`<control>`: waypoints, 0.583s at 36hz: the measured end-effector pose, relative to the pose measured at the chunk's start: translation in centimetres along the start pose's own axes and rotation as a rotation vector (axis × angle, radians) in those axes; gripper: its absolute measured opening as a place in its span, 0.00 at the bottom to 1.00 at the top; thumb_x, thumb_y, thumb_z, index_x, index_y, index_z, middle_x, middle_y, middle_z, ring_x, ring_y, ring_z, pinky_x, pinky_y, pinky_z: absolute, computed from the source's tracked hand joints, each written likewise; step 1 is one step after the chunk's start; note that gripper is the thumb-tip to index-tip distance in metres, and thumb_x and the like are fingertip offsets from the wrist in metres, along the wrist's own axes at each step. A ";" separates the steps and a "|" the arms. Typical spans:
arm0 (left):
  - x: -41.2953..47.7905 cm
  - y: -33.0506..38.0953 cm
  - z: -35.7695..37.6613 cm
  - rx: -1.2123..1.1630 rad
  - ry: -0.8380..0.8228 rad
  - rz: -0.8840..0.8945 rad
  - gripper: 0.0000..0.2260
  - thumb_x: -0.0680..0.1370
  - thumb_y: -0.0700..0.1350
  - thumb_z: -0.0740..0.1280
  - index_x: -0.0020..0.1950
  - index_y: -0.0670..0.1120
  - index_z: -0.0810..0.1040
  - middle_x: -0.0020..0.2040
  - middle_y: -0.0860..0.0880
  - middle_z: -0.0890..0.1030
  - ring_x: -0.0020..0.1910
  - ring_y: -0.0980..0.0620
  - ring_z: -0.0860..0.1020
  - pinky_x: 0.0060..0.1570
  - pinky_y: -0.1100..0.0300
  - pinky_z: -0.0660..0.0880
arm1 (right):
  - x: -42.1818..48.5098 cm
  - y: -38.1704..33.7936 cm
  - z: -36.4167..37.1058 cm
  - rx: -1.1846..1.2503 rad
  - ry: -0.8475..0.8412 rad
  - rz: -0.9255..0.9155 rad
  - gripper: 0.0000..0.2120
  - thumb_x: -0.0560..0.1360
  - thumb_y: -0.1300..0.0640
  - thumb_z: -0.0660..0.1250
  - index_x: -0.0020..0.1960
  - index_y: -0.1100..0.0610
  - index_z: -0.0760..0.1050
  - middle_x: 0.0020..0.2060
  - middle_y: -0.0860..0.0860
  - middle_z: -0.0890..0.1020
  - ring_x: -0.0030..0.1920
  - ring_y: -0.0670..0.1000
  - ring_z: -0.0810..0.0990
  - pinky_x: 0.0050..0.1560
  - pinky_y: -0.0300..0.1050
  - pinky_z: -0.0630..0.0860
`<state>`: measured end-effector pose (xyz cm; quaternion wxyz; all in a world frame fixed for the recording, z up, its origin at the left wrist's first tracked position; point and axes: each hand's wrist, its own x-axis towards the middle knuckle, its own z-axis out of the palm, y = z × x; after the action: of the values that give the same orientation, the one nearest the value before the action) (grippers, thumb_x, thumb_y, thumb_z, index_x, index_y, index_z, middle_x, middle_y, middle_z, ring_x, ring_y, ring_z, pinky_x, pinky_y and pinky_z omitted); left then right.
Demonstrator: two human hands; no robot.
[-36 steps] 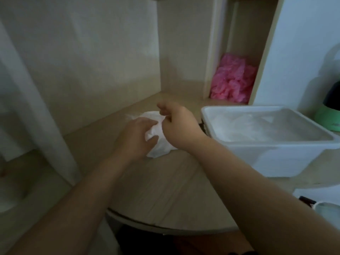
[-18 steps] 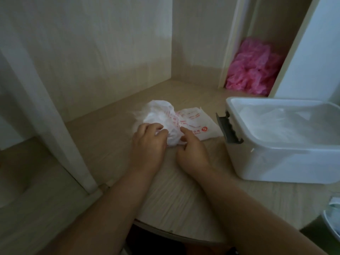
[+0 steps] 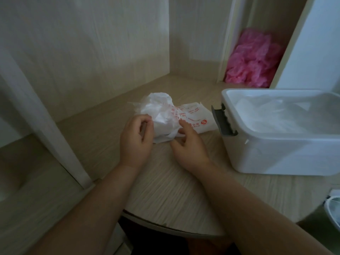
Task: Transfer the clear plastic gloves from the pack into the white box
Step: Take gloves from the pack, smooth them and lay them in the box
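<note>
1. On the pale wood-grain table (image 3: pixel 165 190), seen from the head camera, a crumpled wad of clear plastic gloves (image 3: pixel 161 111) lies in front of you, between your two hands.
2. The wad bulges out of the left end of the flat pack (image 3: pixel 195 118). The pack is a white sachet printed in red, and its right end lies just beside the white box (image 3: pixel 276 157).
3. Your left hand (image 3: pixel 137 142) sits at the wad's left side with its fingers curled inward against the film. Whether they actually have hold of it cannot be told.
4. Your right hand (image 3: pixel 189 150) rests at the wad's near right side. Its forefinger is stretched out flat onto the printed pack, the other fingers are loosely bent, and a strip of film lies beneath them.
5. The white box stands open on the table to your right, its grey latch (image 3: pixel 223 122) facing the pack. Clear film already lies inside it.
6. Behind the box, a heap of pink crumpled plastic (image 3: pixel 252 59) fills a narrow shelf recess.
</note>
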<state>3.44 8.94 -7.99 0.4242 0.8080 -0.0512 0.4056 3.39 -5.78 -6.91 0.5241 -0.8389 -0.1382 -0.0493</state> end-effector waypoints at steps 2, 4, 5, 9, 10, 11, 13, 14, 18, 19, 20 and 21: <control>0.0 0.0 0.2 -0.010 -0.035 0.016 0.13 0.76 0.50 0.60 0.49 0.43 0.79 0.51 0.52 0.79 0.52 0.60 0.75 0.52 0.71 0.70 | 0.2 0.1 0.2 0.028 -0.001 -0.018 0.23 0.74 0.49 0.65 0.68 0.49 0.68 0.63 0.47 0.74 0.61 0.47 0.75 0.61 0.49 0.74; -0.1 0.1 0.3 0.022 -0.089 0.077 0.12 0.75 0.49 0.61 0.46 0.42 0.79 0.49 0.52 0.79 0.54 0.63 0.73 0.53 0.75 0.67 | 0.4 0.4 0.4 0.012 0.012 -0.037 0.16 0.73 0.44 0.65 0.56 0.50 0.77 0.53 0.48 0.79 0.53 0.43 0.77 0.54 0.46 0.77; -0.1 0.2 0.3 0.042 -0.107 0.107 0.12 0.75 0.48 0.61 0.46 0.41 0.79 0.49 0.50 0.79 0.55 0.64 0.72 0.53 0.76 0.65 | 0.5 0.5 0.4 0.015 0.029 -0.045 0.09 0.73 0.45 0.66 0.46 0.51 0.77 0.44 0.46 0.80 0.46 0.39 0.77 0.48 0.40 0.76; -0.2 0.2 0.3 0.101 -0.124 0.158 0.11 0.76 0.46 0.60 0.46 0.41 0.78 0.49 0.46 0.79 0.56 0.62 0.72 0.55 0.78 0.63 | 0.6 1.1 0.0 0.108 0.093 -0.065 0.12 0.74 0.56 0.70 0.34 0.50 0.71 0.29 0.44 0.74 0.32 0.36 0.72 0.35 0.28 0.67; -0.2 0.2 0.3 0.128 -0.124 0.162 0.11 0.76 0.46 0.60 0.46 0.41 0.78 0.49 0.45 0.79 0.56 0.61 0.72 0.55 0.78 0.62 | 0.6 1.1 -0.1 0.122 0.103 -0.063 0.12 0.74 0.55 0.69 0.34 0.50 0.71 0.29 0.44 0.74 0.32 0.36 0.71 0.35 0.28 0.66; -0.2 0.3 0.3 0.160 -0.117 0.168 0.12 0.77 0.46 0.59 0.47 0.41 0.78 0.49 0.45 0.79 0.55 0.59 0.73 0.54 0.78 0.62 | 0.7 1.1 -0.1 0.127 0.106 -0.066 0.12 0.74 0.55 0.69 0.34 0.50 0.71 0.29 0.44 0.74 0.31 0.37 0.71 0.34 0.28 0.66; -0.2 0.3 0.3 0.241 -0.085 0.187 0.11 0.76 0.45 0.60 0.47 0.40 0.79 0.48 0.44 0.79 0.51 0.52 0.75 0.52 0.71 0.64 | 0.7 1.2 0.0 0.110 0.092 -0.069 0.12 0.76 0.54 0.67 0.34 0.51 0.73 0.29 0.45 0.75 0.32 0.38 0.72 0.34 0.31 0.68; -0.1 0.3 0.4 0.294 -0.062 0.204 0.11 0.76 0.45 0.61 0.46 0.41 0.80 0.48 0.44 0.79 0.49 0.48 0.76 0.51 0.66 0.65 | 0.7 1.2 0.0 0.098 0.081 -0.080 0.11 0.77 0.54 0.66 0.36 0.52 0.75 0.31 0.46 0.77 0.33 0.39 0.73 0.36 0.33 0.69; -0.4 0.1 0.4 0.373 0.019 0.225 0.09 0.76 0.43 0.63 0.45 0.41 0.81 0.48 0.43 0.78 0.46 0.44 0.75 0.48 0.63 0.65 | 0.5 1.0 -0.1 0.117 0.030 -0.053 0.10 0.79 0.56 0.62 0.58 0.55 0.78 0.39 0.46 0.81 0.44 0.43 0.79 0.43 0.34 0.72; -0.5 0.2 0.5 0.342 0.018 0.211 0.08 0.76 0.43 0.63 0.46 0.41 0.81 0.49 0.42 0.77 0.47 0.46 0.75 0.48 0.64 0.66 | 0.5 1.0 -0.1 0.139 0.029 -0.041 0.13 0.79 0.56 0.61 0.63 0.53 0.75 0.40 0.45 0.81 0.45 0.42 0.79 0.44 0.31 0.72; -0.6 0.3 0.5 0.312 0.006 0.208 0.08 0.76 0.42 0.63 0.47 0.40 0.81 0.50 0.41 0.76 0.46 0.50 0.74 0.46 0.64 0.69 | 0.4 1.0 -0.1 0.158 0.034 -0.039 0.15 0.80 0.57 0.61 0.66 0.51 0.72 0.41 0.45 0.80 0.45 0.42 0.79 0.44 0.29 0.72; -0.7 0.4 0.5 0.293 -0.018 0.219 0.09 0.76 0.42 0.63 0.49 0.40 0.80 0.51 0.41 0.75 0.44 0.53 0.74 0.43 0.65 0.71 | 0.3 0.9 -0.2 0.174 0.040 -0.048 0.16 0.80 0.58 0.60 0.67 0.50 0.70 0.42 0.46 0.81 0.45 0.42 0.79 0.44 0.29 0.72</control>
<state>3.09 8.10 -8.38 0.2548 0.8544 -0.0829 0.4452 3.94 -6.25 -7.50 0.5964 -0.7855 -0.1514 -0.0663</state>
